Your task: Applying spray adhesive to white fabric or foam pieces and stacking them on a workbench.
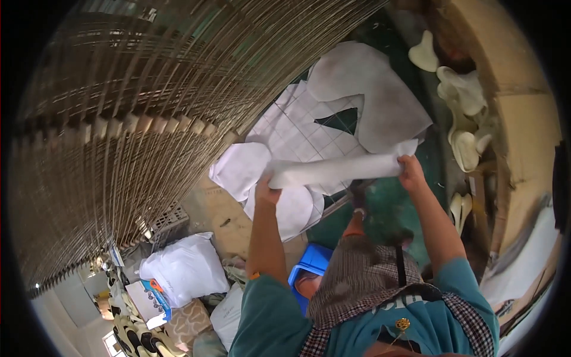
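A long strip of white, soft-looking sheet material (336, 171) stretches between my hands, slightly blurred. My left hand (267, 191) is closed around its left end, and my right hand (410, 172) pinches its right end, where a corner sticks up. Below and beyond it, a large curved off-white sheet piece (372, 89) lies on a surface marked with a grid of lines (291, 122). Next to my left hand are rounded white sheet pieces (241, 169), partly overlapping; the strip and my arm cover parts of them.
Stacked wire-like racks with wooden blocks (160, 125) rise on the left. Cream saddle-shaped pieces (464, 95) lie along the right beside a large cardboard box (523, 119). At lower left are a white plastic bag (184, 268), a blue bin (318, 259) and flattened cardboard (229, 223).
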A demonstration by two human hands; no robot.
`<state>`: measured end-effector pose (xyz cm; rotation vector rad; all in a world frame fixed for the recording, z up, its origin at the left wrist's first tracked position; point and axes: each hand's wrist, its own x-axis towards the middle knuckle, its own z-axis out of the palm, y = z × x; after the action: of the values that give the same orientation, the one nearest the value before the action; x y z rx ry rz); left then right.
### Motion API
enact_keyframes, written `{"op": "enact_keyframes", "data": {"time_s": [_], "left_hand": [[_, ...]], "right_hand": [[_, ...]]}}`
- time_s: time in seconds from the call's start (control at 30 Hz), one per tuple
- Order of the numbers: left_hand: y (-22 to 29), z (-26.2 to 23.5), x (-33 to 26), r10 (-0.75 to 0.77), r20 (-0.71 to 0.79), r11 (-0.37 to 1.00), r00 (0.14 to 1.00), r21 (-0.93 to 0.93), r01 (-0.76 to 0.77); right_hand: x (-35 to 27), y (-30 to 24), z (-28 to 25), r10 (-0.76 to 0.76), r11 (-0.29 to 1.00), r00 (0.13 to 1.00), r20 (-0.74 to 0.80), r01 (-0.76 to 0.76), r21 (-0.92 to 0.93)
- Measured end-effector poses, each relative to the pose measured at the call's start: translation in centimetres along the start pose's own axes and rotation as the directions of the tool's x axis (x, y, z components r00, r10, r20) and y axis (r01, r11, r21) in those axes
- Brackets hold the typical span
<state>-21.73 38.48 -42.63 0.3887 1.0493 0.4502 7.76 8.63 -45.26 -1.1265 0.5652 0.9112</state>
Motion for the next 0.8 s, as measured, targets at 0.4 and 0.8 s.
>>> {"op": "enact_keyframes", "data": {"time_s": [0.4, 0.8], "left_hand": [[5.0, -11.0, 8.9, 0.215, -0.552, 0.947, 0.806, 0.321, -0.033], [-22.0, 9.1, -1.6, -0.179, 0.025, 0.789, 0.984, 0.601, 0.129]], "right_hand": [[12.2, 12.0, 10.3, 0.224, 0.9, 0.952, 0.208, -0.12, -0.42], [-20.3, -10.2, -11.5, -0.675, 0.085, 0.656, 0.339, 0.525, -0.847]]}}
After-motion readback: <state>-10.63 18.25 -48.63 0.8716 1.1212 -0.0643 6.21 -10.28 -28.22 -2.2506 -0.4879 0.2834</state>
